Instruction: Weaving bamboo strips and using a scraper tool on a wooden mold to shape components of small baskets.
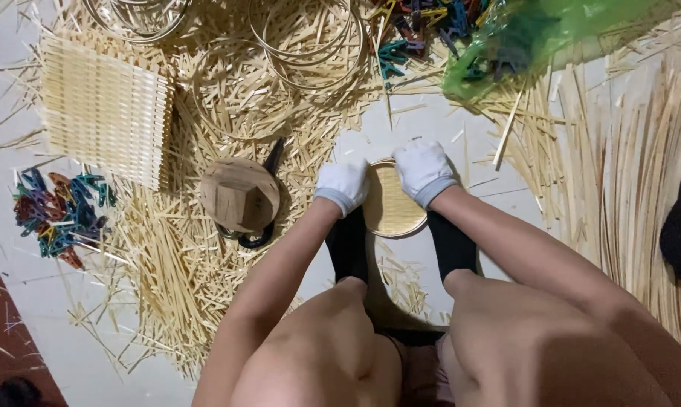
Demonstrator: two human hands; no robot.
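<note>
A small round woven bamboo tray (391, 205) lies on the floor between my feet, which wear black socks. My left hand (342, 185), in a white glove, presses on the tray's left rim. My right hand (423, 171), gloved the same way, grips the upper right rim. The fingers of both hands curl over the edge, so the tray's far side is partly hidden.
Left of my hands sits a round wooden block (239, 194) over black-handled scissors (259, 235). A square woven mat (103, 105), bamboo hoops (310, 38), clothes pegs (58, 211), a green plastic bag (536, 34) and scattered bamboo strips (627, 173) surround me.
</note>
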